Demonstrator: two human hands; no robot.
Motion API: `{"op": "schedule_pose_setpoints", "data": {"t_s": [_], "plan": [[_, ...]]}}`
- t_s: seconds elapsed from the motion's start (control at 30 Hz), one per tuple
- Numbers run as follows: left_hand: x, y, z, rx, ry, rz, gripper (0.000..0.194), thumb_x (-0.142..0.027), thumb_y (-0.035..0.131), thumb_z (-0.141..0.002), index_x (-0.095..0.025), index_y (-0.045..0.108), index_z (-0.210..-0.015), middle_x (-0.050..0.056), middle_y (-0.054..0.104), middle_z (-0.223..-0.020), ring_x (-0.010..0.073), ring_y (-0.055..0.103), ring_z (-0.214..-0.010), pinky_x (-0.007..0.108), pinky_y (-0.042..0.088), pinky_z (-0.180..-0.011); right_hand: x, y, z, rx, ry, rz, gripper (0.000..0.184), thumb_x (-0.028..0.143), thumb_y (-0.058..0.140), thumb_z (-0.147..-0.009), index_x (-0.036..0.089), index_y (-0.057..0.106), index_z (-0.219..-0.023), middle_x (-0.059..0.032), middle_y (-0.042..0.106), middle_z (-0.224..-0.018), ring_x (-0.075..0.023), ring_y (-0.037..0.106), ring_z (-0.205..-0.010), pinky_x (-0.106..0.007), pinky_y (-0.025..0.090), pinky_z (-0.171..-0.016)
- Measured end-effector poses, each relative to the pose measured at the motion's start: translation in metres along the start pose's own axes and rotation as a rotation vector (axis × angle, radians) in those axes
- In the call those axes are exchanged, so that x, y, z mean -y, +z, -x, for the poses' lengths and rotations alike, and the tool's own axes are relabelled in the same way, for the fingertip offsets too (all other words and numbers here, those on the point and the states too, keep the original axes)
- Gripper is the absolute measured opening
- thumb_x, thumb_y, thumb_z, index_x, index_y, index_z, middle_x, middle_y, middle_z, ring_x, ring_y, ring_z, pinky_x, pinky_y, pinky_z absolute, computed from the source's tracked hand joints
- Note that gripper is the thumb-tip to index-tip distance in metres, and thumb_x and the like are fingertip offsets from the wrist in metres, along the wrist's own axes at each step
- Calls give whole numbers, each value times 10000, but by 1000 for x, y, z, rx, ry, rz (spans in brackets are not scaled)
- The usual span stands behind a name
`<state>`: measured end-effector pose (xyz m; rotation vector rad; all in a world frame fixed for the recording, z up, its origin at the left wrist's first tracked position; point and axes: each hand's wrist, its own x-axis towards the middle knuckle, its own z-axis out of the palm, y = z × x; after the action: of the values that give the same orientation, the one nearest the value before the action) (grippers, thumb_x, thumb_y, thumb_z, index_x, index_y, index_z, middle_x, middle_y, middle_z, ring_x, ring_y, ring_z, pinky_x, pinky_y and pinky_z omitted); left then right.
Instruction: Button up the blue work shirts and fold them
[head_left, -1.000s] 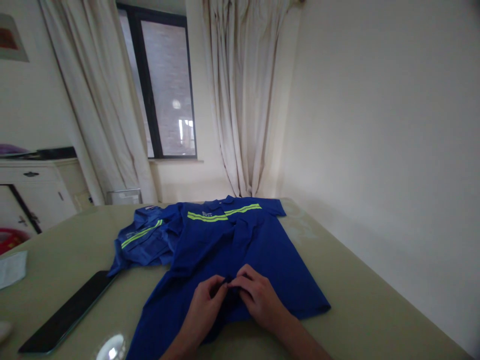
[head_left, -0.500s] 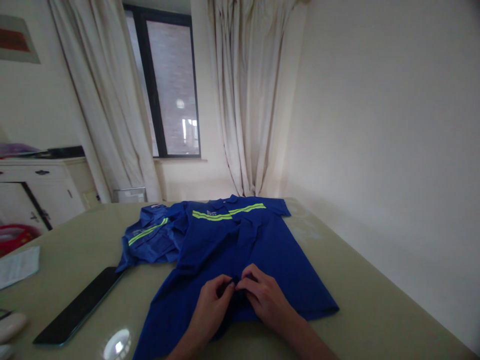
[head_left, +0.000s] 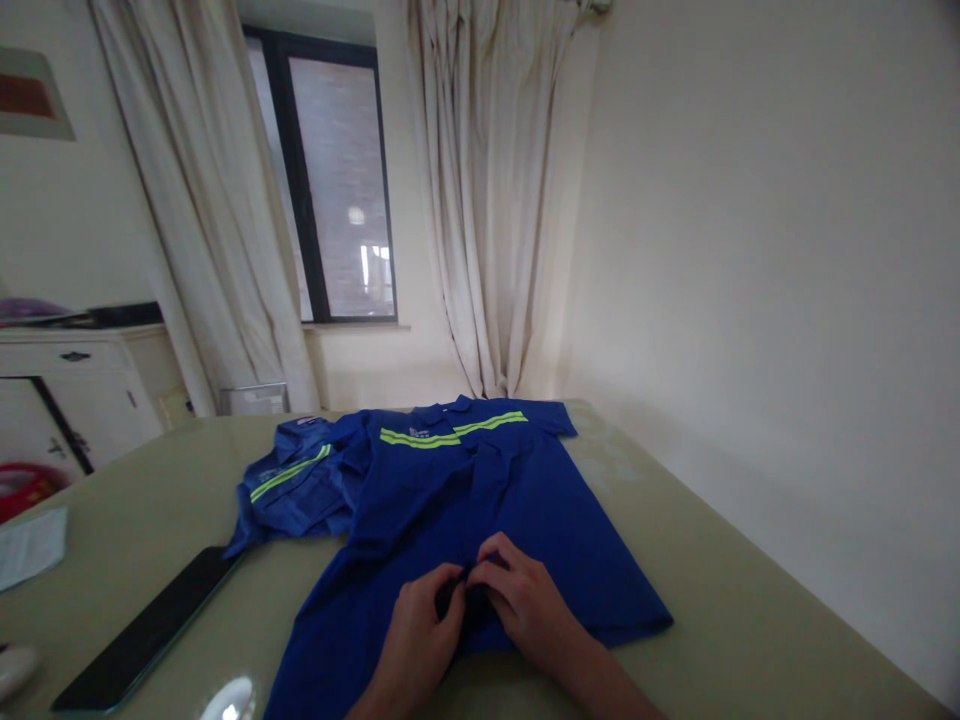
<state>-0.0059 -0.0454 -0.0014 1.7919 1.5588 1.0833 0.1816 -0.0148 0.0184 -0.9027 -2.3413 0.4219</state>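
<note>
A blue work shirt (head_left: 540, 500) with yellow-green stripes across its chest lies spread over the table, collar away from me. My left hand (head_left: 426, 615) pinches the cloth of its front opening near the lower hem. Close against it, my right hand (head_left: 523, 588) pinches the same edge, its fingertips almost meeting those of the left. A small fold of the shirt stands up between them; any button there is hidden by my fingers. Beside the shirt on the left lies a second blue garment (head_left: 300, 500), crumpled, with a similar stripe.
The greenish table (head_left: 750, 610) meets the wall on the right. A long black flat object (head_left: 150, 635) lies to the left, near a paper sheet (head_left: 31, 548) and a whitish rounded object (head_left: 15, 668) at the frame's edge. Behind stand curtains (head_left: 495, 200) and a white cabinet (head_left: 97, 400).
The view has shifted slightly, so the scene sits a little lower and further left. Both hands keep pinching the shirt's front at the same place, with only small finger movements.
</note>
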Motion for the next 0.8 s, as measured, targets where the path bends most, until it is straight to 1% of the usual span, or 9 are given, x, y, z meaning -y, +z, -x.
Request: {"op": "schedule_pose_setpoints", "data": {"t_s": [0.17,0.27,0.33,0.47,0.57,0.7,0.8], "plan": [[-4,-3,-1,58,15,68,311,-232,557,-866,-234,789,-1073,40,804,-999,227,739,-895,285,544,-834,1,1,-1,2,21,13,292,95,473,-965,277,673,-1076,-23,569,-1109,-145,606,-989,-233,469,-877],[-6,-7,-2,113,29,132,314,-233,559,-879,-255,795,-1085,31,803,-1040,235,743,-944,297,551,-859,2,4,-1,-19,43,20,299,69,467,-939,265,667,-1046,-22,568,-1109,-145,607,-990,-237,469,-883],[-5,-8,-3,127,45,156,315,-234,562,-887,-270,790,-1102,28,801,-1057,236,744,-953,303,555,-861,2,6,-1,-34,53,0,324,38,460,-907,261,654,-1040,-19,569,-1106,-145,606,-996,-239,466,-895],[-1,-8,-5,121,76,195,326,-215,571,-880,-289,784,-1115,31,789,-1113,233,740,-986,317,560,-901,2,9,-1,-72,113,-71,405,-21,475,-789,258,608,-1051,-9,581,-1095,-155,600,-1021,-254,461,-925],[4,-6,-6,106,64,226,328,-219,587,-856,-286,787,-1108,32,785,-1125,245,734,-1018,349,559,-950,0,12,-1,-115,171,-106,447,-26,490,-717,253,587,-1053,-8,594,-1088,-165,602,-1002,-266,465,-915],[12,-2,-8,73,0,251,303,-279,614,-833,-262,800,-1071,36,792,-1101,259,734,-1025,389,549,-995,-1,13,-1,-134,221,-146,568,-7,497,-710,274,578,-1197,-10,613,-1130,-162,613,-928,-276,479,-894],[18,1,-10,53,-62,288,300,-329,640,-807,-241,809,-1039,49,801,-1061,270,742,-989,399,559,-974,1,12,-2,-108,203,-156,612,11,496,-741,306,585,-1270,-8,616,-1179,-170,616,-1038,-279,464,-957]]}}
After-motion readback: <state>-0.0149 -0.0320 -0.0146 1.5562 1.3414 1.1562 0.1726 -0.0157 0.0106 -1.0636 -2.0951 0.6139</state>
